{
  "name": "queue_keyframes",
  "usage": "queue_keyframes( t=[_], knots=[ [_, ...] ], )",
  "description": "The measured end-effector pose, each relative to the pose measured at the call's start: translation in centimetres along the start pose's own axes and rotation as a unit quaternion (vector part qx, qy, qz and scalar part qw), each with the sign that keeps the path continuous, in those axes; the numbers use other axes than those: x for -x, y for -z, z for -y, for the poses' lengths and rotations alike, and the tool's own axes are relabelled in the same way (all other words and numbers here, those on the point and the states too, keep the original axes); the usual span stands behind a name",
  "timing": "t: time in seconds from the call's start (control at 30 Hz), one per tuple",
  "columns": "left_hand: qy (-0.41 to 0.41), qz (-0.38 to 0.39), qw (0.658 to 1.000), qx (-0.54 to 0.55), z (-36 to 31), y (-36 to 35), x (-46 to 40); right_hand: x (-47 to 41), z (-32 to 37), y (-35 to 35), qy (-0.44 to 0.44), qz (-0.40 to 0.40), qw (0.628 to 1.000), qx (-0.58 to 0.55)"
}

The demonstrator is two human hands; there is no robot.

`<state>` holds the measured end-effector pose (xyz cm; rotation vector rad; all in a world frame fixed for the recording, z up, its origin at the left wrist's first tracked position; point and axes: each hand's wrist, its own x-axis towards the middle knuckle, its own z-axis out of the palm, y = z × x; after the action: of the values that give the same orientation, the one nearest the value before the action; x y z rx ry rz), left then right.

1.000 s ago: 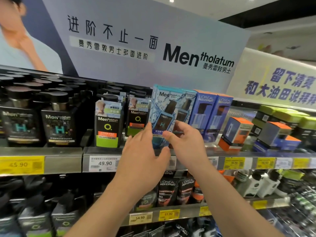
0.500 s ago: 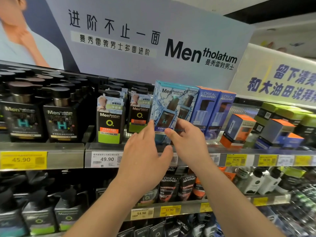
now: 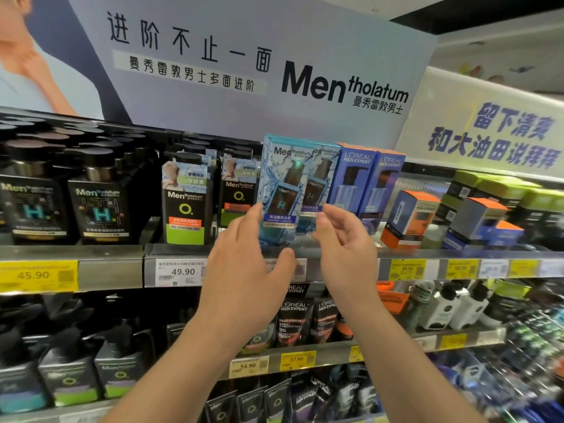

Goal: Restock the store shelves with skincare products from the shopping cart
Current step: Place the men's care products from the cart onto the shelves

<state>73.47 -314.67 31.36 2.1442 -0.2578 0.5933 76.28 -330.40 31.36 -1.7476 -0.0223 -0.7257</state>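
Note:
A light-blue Mentholatum hydration box [image 3: 282,181] stands upright at the front of the upper shelf [image 3: 110,268], with a second identical box [image 3: 319,184] just behind it to the right. My left hand [image 3: 244,270] reaches up with its fingertips touching the front box's lower left edge and its thumb spread out below the box. My right hand [image 3: 346,248] hovers at the box's lower right corner, fingers loosely curled and holding nothing. Whether its fingertips touch the box I cannot tell. The shopping cart is out of view.
Black Mentholatum oil-control bottles [image 3: 184,206] stand left of the box and blue L'Oréal Men Expert boxes [image 3: 363,181] right of it. Orange and green boxes [image 3: 412,218] fill the far right. A lower shelf [image 3: 335,352] holds tubes and bottles. A Mentholatum banner [image 3: 305,80] hangs above.
Both hands pinched the blue box before. Now the box stands on the shelf, my right hand has drawn away to the right and my left hand has loosened.

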Motion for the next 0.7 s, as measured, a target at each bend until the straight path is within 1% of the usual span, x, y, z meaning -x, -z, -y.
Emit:
queue_keyframes(
  t=[0.17, 0.37, 0.5, 0.6, 0.7],
  knots=[
    [0.003, -0.014, 0.998, 0.063, -1.2, -0.6, 1.5, 1.6, -0.7, 2.2, 0.005, -0.032, 0.999, -0.041],
    [-0.013, 0.008, 0.993, 0.118, -4.0, -3.1, 3.7, 4.1, -1.2, 7.0, -0.005, -0.048, 0.998, -0.039],
    [-0.033, 0.065, 0.988, 0.139, -6.7, -6.3, 5.6, 6.3, -1.9, 12.0, -0.008, -0.079, 0.996, -0.035],
    [-0.048, 0.123, 0.980, 0.149, -8.9, -9.5, 7.3, 8.4, -2.4, 16.6, -0.014, -0.130, 0.991, -0.035],
    [-0.059, 0.195, 0.963, 0.178, -11.6, -13.0, 9.5, 10.9, -3.0, 21.5, -0.031, -0.182, 0.983, -0.017]
  ],
)
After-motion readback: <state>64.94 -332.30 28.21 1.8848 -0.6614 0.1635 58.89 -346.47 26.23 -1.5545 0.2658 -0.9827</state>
